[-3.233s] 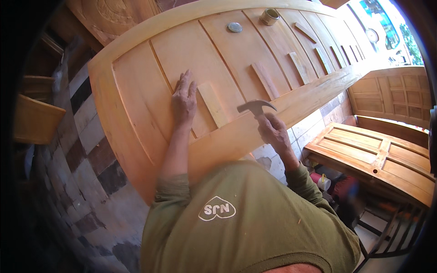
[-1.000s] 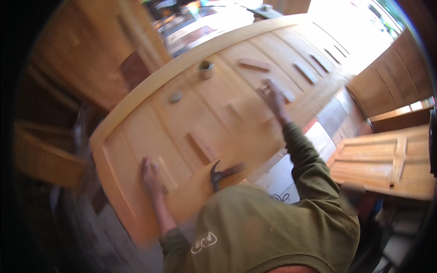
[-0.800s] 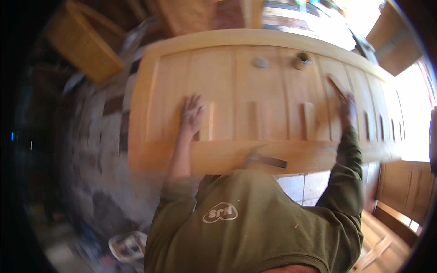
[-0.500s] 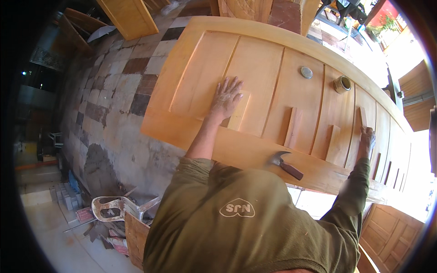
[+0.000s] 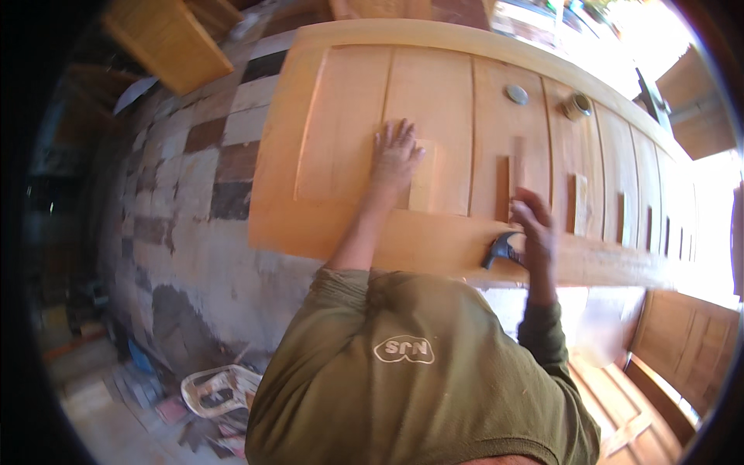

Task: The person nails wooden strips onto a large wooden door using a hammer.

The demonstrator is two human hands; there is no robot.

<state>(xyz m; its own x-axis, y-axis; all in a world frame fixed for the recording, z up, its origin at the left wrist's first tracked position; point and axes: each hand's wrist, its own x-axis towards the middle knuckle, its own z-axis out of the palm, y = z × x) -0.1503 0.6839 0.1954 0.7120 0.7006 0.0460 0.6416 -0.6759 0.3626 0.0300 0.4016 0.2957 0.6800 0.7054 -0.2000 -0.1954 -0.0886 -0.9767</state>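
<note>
My left hand [image 5: 395, 161] lies with spread fingers on the pale panelled wooden door [image 5: 349, 93], beside a light wood block [image 5: 425, 182]. My right hand [image 5: 535, 225] has curled fingers around a slim wooden strip [image 5: 518, 151], blurred by motion, held over another strip lying on the door. A claw hammer [image 5: 501, 246], partly hidden behind that hand, rests on the near rail. A round lid [image 5: 517, 94] and an open can [image 5: 576, 107] sit toward the far side, and several wooden strips [image 5: 623, 219] lie along the door.
Tiled floor [image 5: 201, 186] surrounds the door's left end. A paint-stained plastic chair [image 5: 217, 372] and debris lie at lower left. Other wooden furniture [image 5: 167, 43] stands at top left, and carved door panels [image 5: 678, 325] are at right.
My right hand has picked up the slanted strip from the door's right part and brought it leftward, near the hammer. My left hand stays on the door. The camera's view has turned.
</note>
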